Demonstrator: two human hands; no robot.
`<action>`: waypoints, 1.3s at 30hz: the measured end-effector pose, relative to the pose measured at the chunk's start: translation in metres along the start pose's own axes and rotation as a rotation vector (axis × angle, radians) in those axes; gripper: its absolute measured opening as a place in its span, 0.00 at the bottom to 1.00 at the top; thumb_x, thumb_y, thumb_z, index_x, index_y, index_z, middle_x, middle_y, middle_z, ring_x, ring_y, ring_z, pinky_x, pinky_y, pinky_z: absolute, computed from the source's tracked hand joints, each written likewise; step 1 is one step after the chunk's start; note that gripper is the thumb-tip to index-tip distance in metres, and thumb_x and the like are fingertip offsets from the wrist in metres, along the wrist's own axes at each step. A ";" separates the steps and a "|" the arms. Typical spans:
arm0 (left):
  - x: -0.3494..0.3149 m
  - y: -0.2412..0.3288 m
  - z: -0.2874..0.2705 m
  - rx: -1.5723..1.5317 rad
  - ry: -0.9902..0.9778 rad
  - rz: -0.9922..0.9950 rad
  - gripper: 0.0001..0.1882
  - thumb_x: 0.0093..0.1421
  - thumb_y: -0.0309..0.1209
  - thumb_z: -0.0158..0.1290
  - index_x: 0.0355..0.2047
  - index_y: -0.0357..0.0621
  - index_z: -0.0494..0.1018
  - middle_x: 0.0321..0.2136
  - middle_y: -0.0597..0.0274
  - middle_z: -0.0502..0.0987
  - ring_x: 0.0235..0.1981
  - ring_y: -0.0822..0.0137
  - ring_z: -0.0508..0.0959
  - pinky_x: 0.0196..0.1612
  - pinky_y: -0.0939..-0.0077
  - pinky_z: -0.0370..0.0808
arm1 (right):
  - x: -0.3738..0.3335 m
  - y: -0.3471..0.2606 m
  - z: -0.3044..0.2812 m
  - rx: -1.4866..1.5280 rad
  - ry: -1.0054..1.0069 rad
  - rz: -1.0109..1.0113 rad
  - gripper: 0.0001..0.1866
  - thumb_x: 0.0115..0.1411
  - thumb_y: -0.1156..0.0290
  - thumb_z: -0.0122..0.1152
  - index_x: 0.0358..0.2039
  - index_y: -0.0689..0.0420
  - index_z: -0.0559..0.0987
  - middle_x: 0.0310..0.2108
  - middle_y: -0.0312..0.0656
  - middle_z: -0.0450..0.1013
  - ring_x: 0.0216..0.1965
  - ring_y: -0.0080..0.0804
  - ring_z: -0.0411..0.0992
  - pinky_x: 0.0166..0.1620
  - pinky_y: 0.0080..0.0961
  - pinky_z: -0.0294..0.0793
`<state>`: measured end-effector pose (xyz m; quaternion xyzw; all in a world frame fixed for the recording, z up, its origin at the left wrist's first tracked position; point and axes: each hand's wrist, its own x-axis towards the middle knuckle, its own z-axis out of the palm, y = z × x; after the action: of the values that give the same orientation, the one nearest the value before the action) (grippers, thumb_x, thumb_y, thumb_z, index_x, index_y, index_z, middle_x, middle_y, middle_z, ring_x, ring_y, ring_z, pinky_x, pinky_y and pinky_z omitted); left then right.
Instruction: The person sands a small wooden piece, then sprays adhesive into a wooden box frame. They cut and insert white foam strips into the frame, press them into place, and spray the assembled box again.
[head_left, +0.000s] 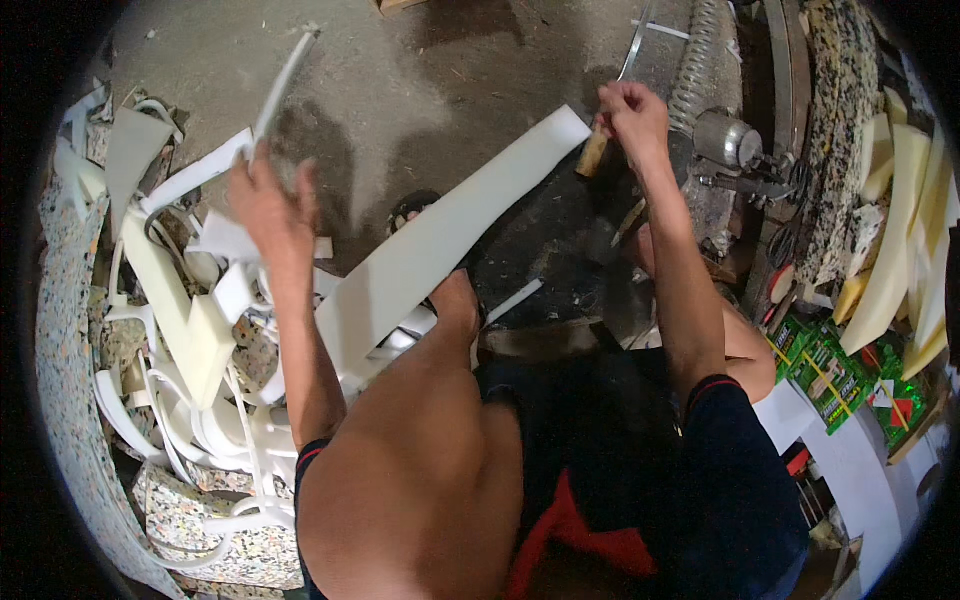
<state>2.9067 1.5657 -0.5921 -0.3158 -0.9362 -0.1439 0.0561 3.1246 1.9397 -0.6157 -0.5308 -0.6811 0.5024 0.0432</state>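
Observation:
My left hand, blurred by motion, has its fingers spread and holds nothing I can make out. Just beyond its fingertips is a thin white foam strip; whether they touch is unclear. My right hand is closed, its fingers pinched around a long knife where the wooden handle meets the narrow metal blade. The blade points away from me. Between my hands a long white foam piece lies slantwise over my lower leg, its far end close to the knife handle.
White foam offcuts are heaped at my left beside a speckled foam block. On the right are a coiled hose, a metal canister, yellowish foam pieces and green packets. A dark mat covers the floor ahead.

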 end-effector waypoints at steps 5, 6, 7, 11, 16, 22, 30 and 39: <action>-0.051 0.109 0.029 -0.405 -0.430 -0.046 0.29 0.59 0.42 0.60 0.56 0.41 0.70 0.55 0.43 0.71 0.58 0.45 0.70 0.59 0.52 0.68 | -0.011 0.028 0.007 -0.549 0.165 -0.052 0.26 0.55 0.54 0.70 0.46 0.63 0.80 0.41 0.53 0.80 0.44 0.42 0.79 0.51 0.34 0.75; -0.077 0.116 0.053 -0.429 -0.414 -0.018 0.33 0.57 0.43 0.62 0.59 0.42 0.67 0.57 0.41 0.69 0.62 0.44 0.66 0.61 0.49 0.65 | -0.015 0.025 0.014 -0.633 0.208 -0.112 0.31 0.54 0.53 0.71 0.50 0.64 0.78 0.47 0.56 0.77 0.51 0.46 0.76 0.55 0.37 0.72; -0.076 0.126 0.051 -0.432 -0.546 -0.044 0.36 0.55 0.45 0.63 0.60 0.43 0.65 0.56 0.40 0.69 0.59 0.42 0.67 0.59 0.44 0.65 | -0.018 0.023 0.016 -0.566 0.221 -0.154 0.34 0.54 0.52 0.71 0.52 0.66 0.76 0.48 0.57 0.77 0.51 0.49 0.76 0.55 0.39 0.72; -0.100 0.106 0.047 -0.320 -0.528 -0.061 0.35 0.53 0.44 0.65 0.56 0.38 0.69 0.48 0.47 0.70 0.49 0.50 0.71 0.48 0.51 0.69 | 0.011 0.053 0.020 -0.764 0.251 -0.263 0.36 0.54 0.53 0.71 0.51 0.72 0.73 0.46 0.65 0.75 0.50 0.59 0.74 0.52 0.46 0.73; -0.125 0.092 0.018 -0.260 -0.568 -0.235 0.27 0.56 0.49 0.61 0.48 0.43 0.75 0.42 0.56 0.74 0.47 0.57 0.71 0.45 0.60 0.69 | 0.013 0.059 0.025 -0.816 0.240 -0.093 0.42 0.51 0.55 0.74 0.56 0.70 0.66 0.47 0.64 0.74 0.50 0.59 0.74 0.53 0.49 0.71; -0.195 0.055 -0.066 -0.405 -0.651 -0.764 0.23 0.58 0.48 0.59 0.41 0.40 0.71 0.28 0.43 0.79 0.35 0.40 0.80 0.40 0.47 0.73 | -0.001 0.044 0.041 -0.797 0.180 -0.068 0.42 0.51 0.60 0.74 0.55 0.73 0.62 0.47 0.67 0.73 0.50 0.60 0.73 0.55 0.49 0.70; -0.399 0.032 -0.217 0.055 -1.036 -0.892 0.22 0.57 0.42 0.58 0.44 0.38 0.75 0.34 0.45 0.81 0.40 0.45 0.81 0.45 0.53 0.78 | 0.044 0.111 0.051 -0.758 0.144 -0.062 0.39 0.48 0.60 0.76 0.54 0.65 0.66 0.48 0.61 0.74 0.49 0.59 0.73 0.53 0.50 0.72; -0.319 -0.007 -0.238 0.102 -0.785 -0.934 0.20 0.55 0.45 0.61 0.36 0.39 0.80 0.32 0.46 0.81 0.38 0.47 0.82 0.43 0.55 0.78 | 0.043 0.108 0.054 -0.840 0.061 -0.190 0.40 0.45 0.59 0.78 0.53 0.64 0.67 0.45 0.60 0.74 0.46 0.58 0.74 0.49 0.51 0.74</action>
<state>3.1589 1.3042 -0.4293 0.1016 -0.9322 0.0187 -0.3469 3.1472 1.9307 -0.7416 -0.4521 -0.8707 0.1593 -0.1105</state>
